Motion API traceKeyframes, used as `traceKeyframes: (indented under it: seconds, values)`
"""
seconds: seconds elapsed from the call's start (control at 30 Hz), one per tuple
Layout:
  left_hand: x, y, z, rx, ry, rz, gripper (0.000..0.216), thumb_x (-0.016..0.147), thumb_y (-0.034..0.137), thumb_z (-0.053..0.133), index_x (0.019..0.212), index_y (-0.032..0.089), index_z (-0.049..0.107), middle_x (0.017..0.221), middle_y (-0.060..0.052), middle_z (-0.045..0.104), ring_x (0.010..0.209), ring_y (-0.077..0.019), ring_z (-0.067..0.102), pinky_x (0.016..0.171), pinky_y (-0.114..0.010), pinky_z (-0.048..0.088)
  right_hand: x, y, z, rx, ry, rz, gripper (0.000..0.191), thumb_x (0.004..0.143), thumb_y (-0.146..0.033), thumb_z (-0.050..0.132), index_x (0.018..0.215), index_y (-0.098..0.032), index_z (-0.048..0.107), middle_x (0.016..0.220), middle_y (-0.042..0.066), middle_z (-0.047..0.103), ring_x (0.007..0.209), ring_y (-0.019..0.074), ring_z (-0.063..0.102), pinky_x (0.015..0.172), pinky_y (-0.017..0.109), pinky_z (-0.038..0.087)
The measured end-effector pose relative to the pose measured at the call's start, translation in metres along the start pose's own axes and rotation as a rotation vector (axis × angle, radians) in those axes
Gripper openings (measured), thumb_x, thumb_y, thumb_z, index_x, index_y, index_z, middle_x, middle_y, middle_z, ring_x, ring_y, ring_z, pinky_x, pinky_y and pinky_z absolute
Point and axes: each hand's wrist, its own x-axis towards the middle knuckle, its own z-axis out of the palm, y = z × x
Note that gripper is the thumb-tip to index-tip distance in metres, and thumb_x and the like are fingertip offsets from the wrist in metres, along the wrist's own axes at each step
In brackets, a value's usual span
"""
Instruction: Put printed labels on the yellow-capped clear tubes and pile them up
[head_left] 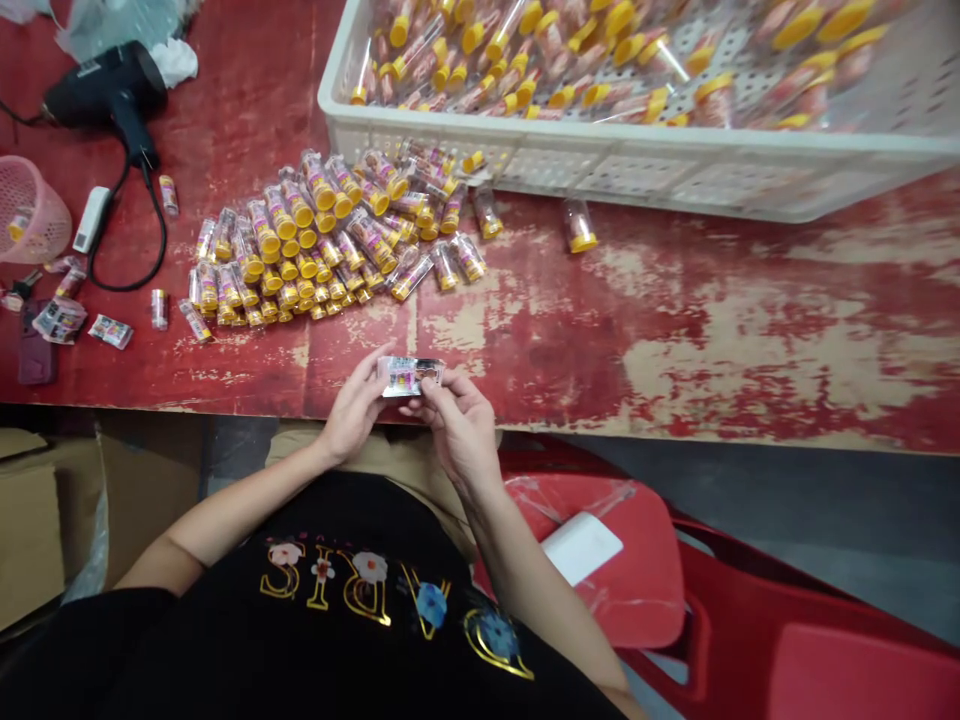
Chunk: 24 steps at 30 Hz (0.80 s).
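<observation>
Small flat glossy printed label [409, 376], pinched at either end between left hand [354, 408] and right hand [459, 428], above worn red tabletop [675, 330].

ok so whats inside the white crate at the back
The white crate holds loose clear tubes with yellow caps on its perforated floor. Its far side is out of frame; the floor under the tubes is covered.

Print on the label [409, 375] is too small; crate [637, 170] cropped.
</observation>
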Motion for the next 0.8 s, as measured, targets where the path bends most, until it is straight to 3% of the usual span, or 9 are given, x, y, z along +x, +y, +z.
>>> traceKeyframes:
  seconds: [0.13, 0.23, 0.33, 0.47, 0.57, 0.63, 0.73, 0.8]
  values:
    - [0.0, -0.005, 0.004, -0.039, -0.002, 0.025, 0.06, 0.085, 0.04, 0.07, 0.139, 0.023, 0.052, 0.137, -0.009, 0.061, 0.128, -0.0236, 0.056, 0.112, -0.04, 0.04, 0.0, 0.002, 0.002, 0.039, 0.013, -0.013, 0.035, 0.067, -0.042, 0.085, 0.084, -0.021, 0.062, 0.072, -0.005, 0.065, 0.056, 0.0064, 0.06, 0.063, 0.024, 0.063]
    - [0.001, -0.02, 0.009, 0.015, 0.099, 0.082, 0.052, 0.085, 0.046, 0.069, 0.13, 0.023, 0.057, 0.128, -0.008, 0.065, 0.121, -0.0212, 0.06, 0.108, -0.037, 0.044, -0.003, 0.008, 0.004, -0.001, -0.003, -0.022, 0.035, 0.073, -0.046, 0.08, 0.089, -0.023, 0.059, 0.076, -0.003, 0.066, 0.061, 0.0096, 0.062, 0.066, 0.028, 0.062]
    - [0.008, -0.021, 0.009, 0.072, 0.138, 0.048, 0.048, 0.089, 0.051, 0.062, 0.127, 0.022, 0.058, 0.127, -0.008, 0.066, 0.12, -0.0228, 0.06, 0.104, -0.038, 0.048, -0.004, 0.01, 0.0, -0.299, -0.015, -0.155, 0.036, 0.076, -0.049, 0.076, 0.094, -0.022, 0.061, 0.092, 0.002, 0.067, 0.077, 0.0135, 0.064, 0.073, 0.03, 0.06]
    - [0.024, 0.009, -0.001, 0.314, -0.027, 0.032, 0.047, 0.089, 0.044, 0.065, 0.127, 0.018, 0.062, 0.132, -0.011, 0.064, 0.128, -0.0269, 0.056, 0.112, -0.042, 0.041, -0.001, 0.004, -0.008, -0.699, -0.027, -0.385, 0.036, 0.08, -0.048, 0.072, 0.1, -0.019, 0.065, 0.111, 0.009, 0.06, 0.097, 0.0179, 0.061, 0.085, 0.034, 0.056]
    - [0.032, 0.031, -0.007, 0.505, -0.134, 0.079, 0.044, 0.091, 0.042, 0.061, 0.124, 0.015, 0.065, 0.124, -0.012, 0.067, 0.124, -0.0276, 0.057, 0.113, -0.044, 0.038, 0.004, -0.003, -0.008, -0.598, 0.028, -0.412, 0.044, 0.082, -0.046, 0.071, 0.117, -0.022, 0.059, 0.113, 0.009, 0.061, 0.097, 0.0175, 0.062, 0.084, 0.033, 0.055]
    - [0.034, 0.035, -0.007, 0.586, -0.176, 0.1, 0.041, 0.091, 0.042, 0.06, 0.12, 0.014, 0.067, 0.118, -0.012, 0.067, 0.122, -0.0273, 0.057, 0.113, -0.045, 0.038, 0.009, -0.007, -0.006, -0.491, -0.007, -0.36, 0.05, 0.079, -0.046, 0.075, 0.12, -0.023, 0.058, 0.113, 0.008, 0.065, 0.097, 0.0173, 0.064, 0.084, 0.032, 0.056]
    - [0.03, 0.024, -0.001, 0.558, -0.14, 0.101, 0.042, 0.087, 0.043, 0.066, 0.118, 0.015, 0.065, 0.116, -0.011, 0.065, 0.114, -0.0255, 0.06, 0.107, -0.042, 0.043, 0.016, -0.007, -0.004, -0.338, -0.125, -0.223, 0.043, 0.073, -0.048, 0.081, 0.105, -0.022, 0.067, 0.1, 0.005, 0.072, 0.091, 0.0179, 0.067, 0.087, 0.034, 0.057]
    - [0.025, 0.012, 0.004, 0.448, -0.075, 0.105, 0.048, 0.085, 0.043, 0.07, 0.123, 0.017, 0.059, 0.122, -0.011, 0.064, 0.113, -0.0237, 0.061, 0.103, -0.039, 0.046, 0.018, -0.003, -0.003, -0.238, -0.084, -0.179, 0.041, 0.07, -0.048, 0.083, 0.098, -0.021, 0.068, 0.094, 0.004, 0.073, 0.088, 0.0171, 0.068, 0.089, 0.034, 0.057]
